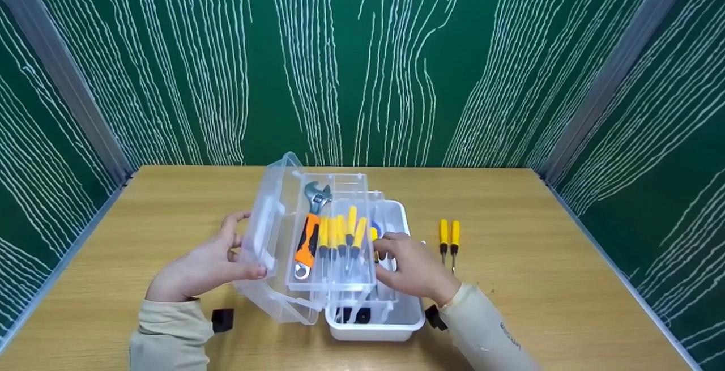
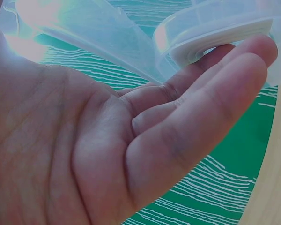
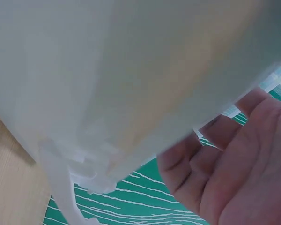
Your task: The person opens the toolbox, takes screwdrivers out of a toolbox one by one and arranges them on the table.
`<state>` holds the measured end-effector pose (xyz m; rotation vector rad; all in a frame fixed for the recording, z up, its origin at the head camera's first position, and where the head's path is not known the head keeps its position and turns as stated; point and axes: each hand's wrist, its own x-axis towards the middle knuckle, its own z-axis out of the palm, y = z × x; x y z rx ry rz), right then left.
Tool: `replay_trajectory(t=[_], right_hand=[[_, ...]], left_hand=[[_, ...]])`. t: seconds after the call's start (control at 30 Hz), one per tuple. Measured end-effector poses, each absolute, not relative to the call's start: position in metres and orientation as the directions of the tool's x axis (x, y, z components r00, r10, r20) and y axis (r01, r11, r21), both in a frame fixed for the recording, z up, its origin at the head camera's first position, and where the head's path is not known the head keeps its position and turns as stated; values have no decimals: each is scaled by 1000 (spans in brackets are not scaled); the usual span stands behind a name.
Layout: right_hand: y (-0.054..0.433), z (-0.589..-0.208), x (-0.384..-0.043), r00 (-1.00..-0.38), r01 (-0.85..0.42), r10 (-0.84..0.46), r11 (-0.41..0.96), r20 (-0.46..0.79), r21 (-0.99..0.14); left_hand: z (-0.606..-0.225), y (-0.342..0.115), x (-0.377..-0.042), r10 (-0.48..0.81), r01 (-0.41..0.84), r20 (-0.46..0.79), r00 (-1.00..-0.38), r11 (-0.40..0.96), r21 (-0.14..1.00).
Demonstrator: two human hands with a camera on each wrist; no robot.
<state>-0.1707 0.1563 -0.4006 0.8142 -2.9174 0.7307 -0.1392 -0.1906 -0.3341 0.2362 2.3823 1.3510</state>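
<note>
A clear plastic toolbox lid (image 1: 266,235) stands swung open at the left of a white toolbox (image 1: 374,334). My left hand (image 1: 201,260) holds this lid, thumb on its near side and fingers behind; in the left wrist view the fingertips touch its handle (image 2: 225,40). Bent fingers of my right hand (image 1: 416,263) grip the right side of the raised clear tray (image 1: 345,287), partly hidden by the hand. Inside the trays lie an orange-handled adjustable wrench (image 1: 308,241) and several yellow-handled screwdrivers (image 1: 341,232). The toolbox wall (image 3: 107,84) fills much of the right wrist view.
Two yellow-handled screwdrivers (image 1: 449,235) lie on the wooden table (image 1: 544,280) right of the toolbox. Dark items (image 1: 354,314) sit in the box bottom. Black wrist-camera blocks (image 1: 222,320) show beside the sleeves. Green panels with white lines (image 1: 362,65) enclose the table.
</note>
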Motion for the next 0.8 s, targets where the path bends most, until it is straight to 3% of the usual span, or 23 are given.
replay_trajectory(t=[0.4, 0.8], right_hand=[[155, -400, -171, -857, -514, -484, 775, 178, -368], [153, -401, -171, -869, -494, -451, 775, 204, -395]], left_hand=[[-334, -189, -140, 330, -24, -233, -915, 531, 847], [-335, -191, -140, 326, -35, -247, -912, 540, 841]])
